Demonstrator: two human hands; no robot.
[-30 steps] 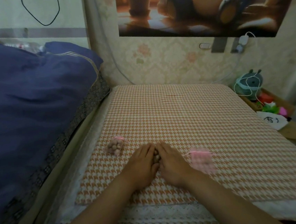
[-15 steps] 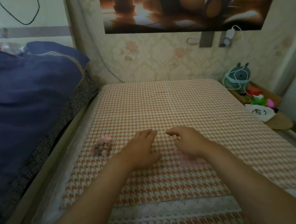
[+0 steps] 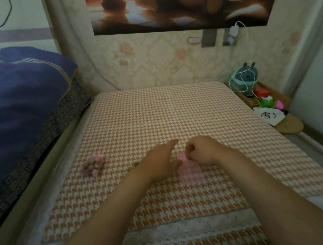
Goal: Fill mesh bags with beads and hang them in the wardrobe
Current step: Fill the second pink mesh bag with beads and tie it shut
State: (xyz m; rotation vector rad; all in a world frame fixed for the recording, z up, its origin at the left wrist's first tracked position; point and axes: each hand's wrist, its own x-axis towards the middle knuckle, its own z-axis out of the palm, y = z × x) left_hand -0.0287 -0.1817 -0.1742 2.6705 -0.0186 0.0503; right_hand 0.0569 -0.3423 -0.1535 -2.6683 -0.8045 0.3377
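One filled bag (image 3: 93, 165) lies tied on the tabletop (image 3: 155, 113), left of both hands. The right hand (image 3: 204, 150) curls to pinch the neck of a flat, empty pink bag (image 3: 191, 171), with the left hand (image 3: 159, 161) open beside it. Filling this one and all the hanging look still to do

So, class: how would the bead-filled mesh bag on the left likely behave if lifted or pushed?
The bag would probably sag floppily: its mesh bulges lumpily around the beads. Pushed, it should slump rather than roll, since it lies spread on the cloth.
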